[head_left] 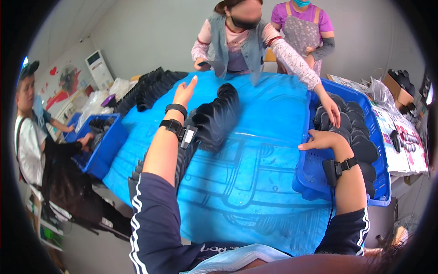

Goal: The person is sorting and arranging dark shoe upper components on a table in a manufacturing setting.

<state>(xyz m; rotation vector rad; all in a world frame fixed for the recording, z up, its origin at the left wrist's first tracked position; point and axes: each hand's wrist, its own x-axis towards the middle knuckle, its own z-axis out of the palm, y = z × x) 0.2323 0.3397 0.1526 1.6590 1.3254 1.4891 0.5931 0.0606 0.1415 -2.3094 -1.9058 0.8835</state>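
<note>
My left hand [184, 93] is raised over the blue-covered table, fingers stretched and parted, with nothing visible in it. Just right of that wrist, a row of overlapping black, sole-shaped pads [216, 116] lies on the cover. Another black stack [182, 160] is partly hidden behind my left forearm. At the left rim of a blue plastic basket [303, 182], my right hand [326, 139] has its thumb held out from the fingers; I see nothing gripped. Dark rounded pads [365, 148] fill the basket beside it. A co-worker's hand [331, 113] reaches onto them, just beyond my right hand.
The reaching co-worker [237, 41] leans across the far table edge, beside another person [303, 34]. More black pads [150, 89] lie at the far left. A second blue basket [107, 148] stands left, by another person [34, 137]. A paper-covered side table [406, 146] stands right.
</note>
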